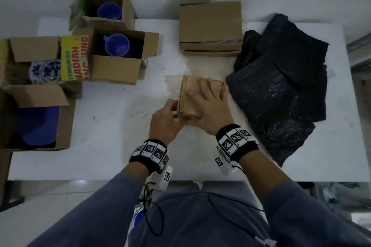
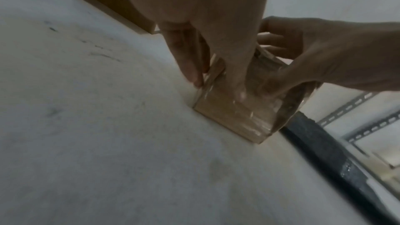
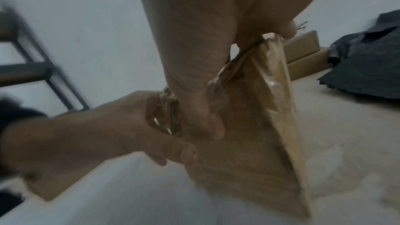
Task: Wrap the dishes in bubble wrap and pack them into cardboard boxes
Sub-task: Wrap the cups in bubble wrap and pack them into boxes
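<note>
At the centre of the head view, a small cardboard box (image 1: pixel 200 99) sits on the white desk (image 1: pixel 112 136), its taped flaps being worked by two hands. The risk, judging from here: the glossy tape along the box edge looks wrinkled and torn, and a hard pull by the left hand (image 1: pixel 163 121) could rip the flap or tip the box toward the black bubble wrap (image 1: pixel 281 94) just to its right. The left hand's fingers curl around the flap at the box's lower-left corner, pinching it. The right hand (image 1: pixel 206 108) lies spread over the top of the box, fingers fairly straight, thumb hooked down the near side, pressing it steady. At the left of the frame, open boxes hold blue cups (image 1: pixel 116 45) and a patterned bowl (image 1: pixel 45 71), apparently unwrapped.
</note>
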{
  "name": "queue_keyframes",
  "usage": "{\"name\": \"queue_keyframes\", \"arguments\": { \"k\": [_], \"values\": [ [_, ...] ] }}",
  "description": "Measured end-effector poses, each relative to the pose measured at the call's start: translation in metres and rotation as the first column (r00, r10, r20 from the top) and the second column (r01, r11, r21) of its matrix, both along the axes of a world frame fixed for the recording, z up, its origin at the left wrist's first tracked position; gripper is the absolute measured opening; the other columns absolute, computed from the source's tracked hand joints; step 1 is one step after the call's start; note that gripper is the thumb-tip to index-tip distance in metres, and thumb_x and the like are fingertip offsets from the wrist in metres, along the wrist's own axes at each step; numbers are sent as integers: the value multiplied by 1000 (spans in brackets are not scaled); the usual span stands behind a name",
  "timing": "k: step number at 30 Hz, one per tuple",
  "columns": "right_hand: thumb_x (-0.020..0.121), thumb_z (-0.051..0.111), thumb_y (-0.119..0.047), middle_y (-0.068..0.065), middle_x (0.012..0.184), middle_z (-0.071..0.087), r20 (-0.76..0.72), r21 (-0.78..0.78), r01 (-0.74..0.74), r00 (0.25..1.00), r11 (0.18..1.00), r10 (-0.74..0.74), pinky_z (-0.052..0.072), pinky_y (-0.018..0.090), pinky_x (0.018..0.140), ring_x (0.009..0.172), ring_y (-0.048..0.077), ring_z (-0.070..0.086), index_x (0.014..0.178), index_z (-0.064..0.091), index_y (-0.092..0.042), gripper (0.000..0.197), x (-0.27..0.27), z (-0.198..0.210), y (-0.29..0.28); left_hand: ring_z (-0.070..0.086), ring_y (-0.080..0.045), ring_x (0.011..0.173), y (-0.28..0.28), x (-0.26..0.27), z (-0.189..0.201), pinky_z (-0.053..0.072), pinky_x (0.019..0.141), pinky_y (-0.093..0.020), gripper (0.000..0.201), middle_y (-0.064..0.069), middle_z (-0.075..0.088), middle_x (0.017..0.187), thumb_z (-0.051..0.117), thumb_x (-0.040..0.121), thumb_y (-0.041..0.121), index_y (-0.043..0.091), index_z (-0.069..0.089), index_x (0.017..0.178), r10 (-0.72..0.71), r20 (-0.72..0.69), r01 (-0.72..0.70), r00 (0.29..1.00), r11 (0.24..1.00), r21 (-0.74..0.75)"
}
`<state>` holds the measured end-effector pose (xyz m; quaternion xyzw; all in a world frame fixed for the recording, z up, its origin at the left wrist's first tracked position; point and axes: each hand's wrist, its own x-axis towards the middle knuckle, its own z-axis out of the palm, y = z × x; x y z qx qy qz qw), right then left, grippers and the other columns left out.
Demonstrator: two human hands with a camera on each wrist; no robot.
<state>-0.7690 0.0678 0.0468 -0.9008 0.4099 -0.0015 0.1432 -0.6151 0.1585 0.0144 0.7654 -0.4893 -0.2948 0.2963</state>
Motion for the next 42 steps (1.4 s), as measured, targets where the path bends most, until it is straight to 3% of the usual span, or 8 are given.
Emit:
{"name": "queue_keyframes", "arguments": {
  "k": [7,17,25,29,31,34,39,42],
  "values": [
    [69,77,-52,15,162,11,-183,-119,-108,979,987,85,16,74,106,148,41,9,150,23,-28,100,3,-6,2,46,-22,133,-23,10,-15,47,102,-43,129,3,33,157,89,60,51,29,6,156,-209,-61,217,976,960,177],
    [69,77,-36,11,165,4,-243,-89,-328,923,940,299,15,73,108,150,36,4,156,13,-30,108,25,-1,-50,51,-30,114,-32,19,-38,44,88,-33,100,-11,51,133,49,77,72,15,25,155,-140,28,132,990,974,185],
    [82,67,-29,8,160,25,-91,-57,-290,954,955,284,35,62,100,147,36,21,148,32,-26,75,36,-1,-65,46,-17,127,-74,47,-35,39,107,-28,112,-2,42,141,89,66,27,19,21,154,-59,-274,95,960,988,122],
    [83,58,-19,10,154,38,98,-36,-329,939,944,331,38,61,99,144,37,29,137,50,-18,54,28,-2,-74,54,-7,127,-76,47,-12,49,103,-31,98,13,53,139,82,72,18,15,26,153,-13,-665,54,747,998,41],
    [79,66,-13,12,151,41,165,-48,-378,910,925,380,37,61,102,143,37,32,135,53,-15,58,25,2,-80,55,-8,127,-74,48,3,52,97,-29,93,14,55,140,75,78,29,22,23,155,97,-807,1,583,993,120],
    [76,72,-10,14,143,51,254,-69,-421,869,905,424,37,59,103,138,36,39,131,52,-13,59,24,13,-85,60,-12,120,-80,45,24,54,83,-26,86,13,63,131,71,80,52,31,30,152,231,-833,-67,503,971,229],
    [73,79,-23,14,146,31,481,-58,-130,865,990,141,42,54,102,130,40,41,132,47,-16,68,11,43,-103,63,-14,116,-113,41,55,55,91,-39,61,2,63,132,60,94,33,25,36,150,184,-812,-150,554,981,120],
    [71,84,-32,11,149,28,610,20,166,779,986,-143,35,28,112,137,22,32,131,50,-15,71,0,63,-117,64,-18,113,-147,39,80,49,100,-49,65,3,68,123,68,76,47,27,54,136,211,-815,-191,540,974,126]
  ]
}}
